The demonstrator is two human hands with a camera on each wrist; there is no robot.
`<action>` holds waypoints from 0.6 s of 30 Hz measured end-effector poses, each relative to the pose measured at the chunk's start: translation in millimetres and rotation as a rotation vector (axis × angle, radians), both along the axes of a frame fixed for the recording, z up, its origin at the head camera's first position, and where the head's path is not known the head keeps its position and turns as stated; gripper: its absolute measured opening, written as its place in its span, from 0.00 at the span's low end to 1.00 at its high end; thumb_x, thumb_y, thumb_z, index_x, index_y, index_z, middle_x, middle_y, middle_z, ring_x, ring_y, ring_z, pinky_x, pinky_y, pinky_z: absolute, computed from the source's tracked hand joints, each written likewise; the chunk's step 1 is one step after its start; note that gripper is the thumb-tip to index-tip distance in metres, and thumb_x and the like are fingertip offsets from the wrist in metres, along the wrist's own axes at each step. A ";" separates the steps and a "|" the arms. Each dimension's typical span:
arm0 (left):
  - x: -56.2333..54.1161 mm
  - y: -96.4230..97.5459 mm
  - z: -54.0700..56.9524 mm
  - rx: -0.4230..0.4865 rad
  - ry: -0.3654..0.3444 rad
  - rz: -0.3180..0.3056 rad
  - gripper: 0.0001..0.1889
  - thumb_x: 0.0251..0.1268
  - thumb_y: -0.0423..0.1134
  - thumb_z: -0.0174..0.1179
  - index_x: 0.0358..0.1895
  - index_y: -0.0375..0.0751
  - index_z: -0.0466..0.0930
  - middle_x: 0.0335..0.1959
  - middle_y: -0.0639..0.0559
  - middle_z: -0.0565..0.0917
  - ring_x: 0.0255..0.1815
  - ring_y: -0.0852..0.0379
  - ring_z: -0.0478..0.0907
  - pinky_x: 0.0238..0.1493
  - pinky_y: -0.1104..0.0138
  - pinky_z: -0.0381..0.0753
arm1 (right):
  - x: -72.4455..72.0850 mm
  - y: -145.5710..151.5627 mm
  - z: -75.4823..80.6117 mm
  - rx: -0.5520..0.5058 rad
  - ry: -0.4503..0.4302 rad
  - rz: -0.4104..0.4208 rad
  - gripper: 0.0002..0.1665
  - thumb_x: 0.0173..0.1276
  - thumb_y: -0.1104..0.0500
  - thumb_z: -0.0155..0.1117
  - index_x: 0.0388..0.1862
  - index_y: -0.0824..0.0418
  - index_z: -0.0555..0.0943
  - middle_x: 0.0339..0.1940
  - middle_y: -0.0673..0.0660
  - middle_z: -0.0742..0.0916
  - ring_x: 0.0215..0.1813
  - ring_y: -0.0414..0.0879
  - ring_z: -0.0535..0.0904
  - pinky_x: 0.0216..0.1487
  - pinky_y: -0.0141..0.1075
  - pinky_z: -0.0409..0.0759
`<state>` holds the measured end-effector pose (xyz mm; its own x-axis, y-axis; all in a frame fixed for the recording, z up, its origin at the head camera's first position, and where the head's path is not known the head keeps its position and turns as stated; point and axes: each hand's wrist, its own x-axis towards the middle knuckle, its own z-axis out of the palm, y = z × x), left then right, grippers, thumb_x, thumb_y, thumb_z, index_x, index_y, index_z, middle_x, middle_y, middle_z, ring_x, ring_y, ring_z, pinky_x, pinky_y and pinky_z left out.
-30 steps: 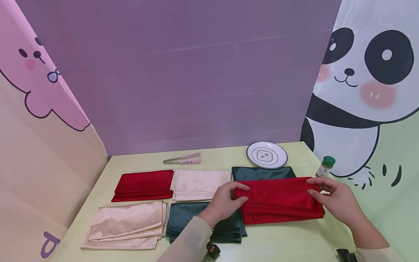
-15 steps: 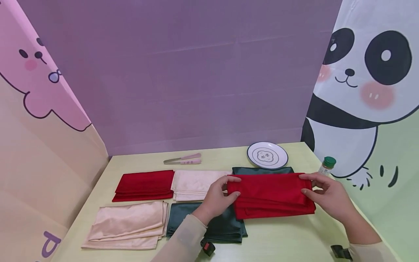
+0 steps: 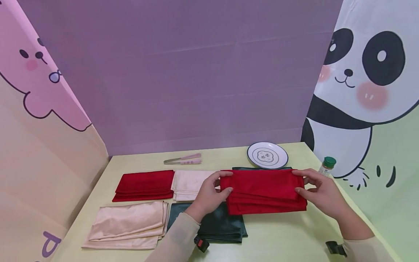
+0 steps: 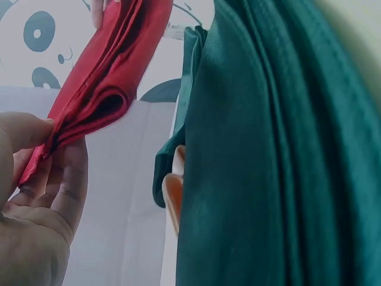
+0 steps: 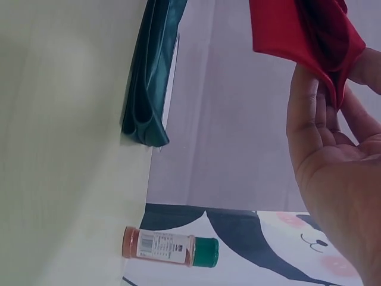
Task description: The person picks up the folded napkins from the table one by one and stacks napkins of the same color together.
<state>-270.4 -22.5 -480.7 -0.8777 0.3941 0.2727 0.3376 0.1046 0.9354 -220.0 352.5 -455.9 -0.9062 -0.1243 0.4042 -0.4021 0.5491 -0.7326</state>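
A folded red satin cloth (image 3: 262, 189) is held up off the table between both hands. My left hand (image 3: 211, 196) pinches its left end, thumb in front and fingers behind. At the right end, my right hand (image 3: 322, 191) pinches it the same way. In the wrist views the red cloth (image 4: 113, 77) hangs in layers, with a looped fold at its edge. Below and behind it, a folded dark green cloth (image 3: 222, 225) lies on the table, partly hidden by the left hand. Another green cloth (image 5: 146, 89) lies farther back, mostly covered by the red one in the head view.
On the left of the table (image 3: 278, 236) lie a folded red cloth (image 3: 144, 183), a white cloth (image 3: 188, 182) and a beige cloth (image 3: 127, 222). Pink-handled tongs (image 3: 183, 159) and a round plate (image 3: 267, 155) are at the back. A green-capped spice bottle (image 3: 327, 165) stands at the right edge.
Both hands have carried the red cloth leftward and slightly up. It now covers more of the back green cloth, and the hands keep their pinch on its ends.
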 end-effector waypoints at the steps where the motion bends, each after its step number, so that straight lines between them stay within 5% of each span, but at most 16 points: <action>1: -0.2 -1.6 0.8 0.002 -0.001 -0.003 0.29 0.67 0.32 0.71 0.68 0.59 0.77 0.64 0.54 0.78 0.55 0.51 0.82 0.44 0.62 0.89 | -0.7 -1.1 -0.1 -0.003 -0.005 0.002 0.34 0.64 0.71 0.76 0.70 0.61 0.79 0.56 0.57 0.82 0.47 0.42 0.81 0.38 0.36 0.89; 9: -2.5 -15.7 3.8 0.003 0.001 -0.009 0.28 0.69 0.32 0.70 0.69 0.57 0.76 0.65 0.52 0.77 0.55 0.48 0.83 0.44 0.61 0.89 | -5.6 -12.0 -1.3 0.007 -0.029 0.002 0.32 0.67 0.69 0.74 0.70 0.59 0.79 0.57 0.55 0.81 0.45 0.44 0.83 0.36 0.36 0.88; 18: -5.4 -30.9 6.8 0.033 0.005 -0.018 0.27 0.71 0.31 0.68 0.70 0.55 0.76 0.64 0.50 0.77 0.55 0.48 0.84 0.46 0.59 0.89 | -9.0 -28.1 8.0 0.014 -0.058 -0.021 0.35 0.67 0.67 0.76 0.72 0.58 0.78 0.61 0.60 0.81 0.53 0.59 0.82 0.39 0.34 0.88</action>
